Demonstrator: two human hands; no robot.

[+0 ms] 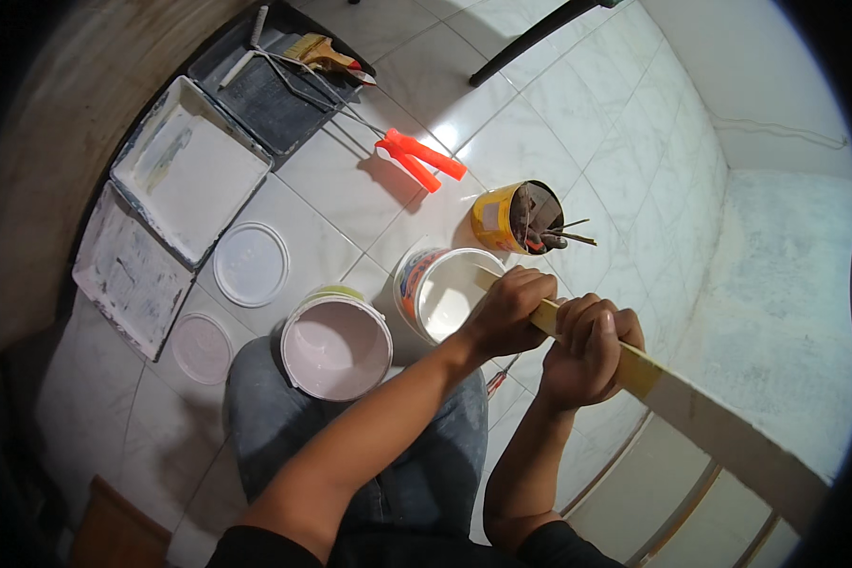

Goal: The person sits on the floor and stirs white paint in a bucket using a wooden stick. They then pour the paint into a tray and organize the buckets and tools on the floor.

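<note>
Both my hands grip a long flat wooden stick, yellowish low down and pale grey toward its upper end (719, 435). My left hand (509, 310) is closed around it lower down, just above the rim of a white bucket (409, 280). Higher up, my right hand (592, 348) wraps around the same stick. Its lower end slants into the white bucket, which holds white paint. Left of that bucket, close to my knees, stands a second bucket (336, 292) with pale pinkish-white contents.
Beyond the buckets, a yellow can (490, 220) holds several tools. Orange-handled roller frames (417, 156) and a brush (317, 52) lie across a black tray (279, 142). A paint-smeared tray (126, 168) and round lids (251, 265) sit at left. A red-handled screwdriver (495, 382) lies near my knee.
</note>
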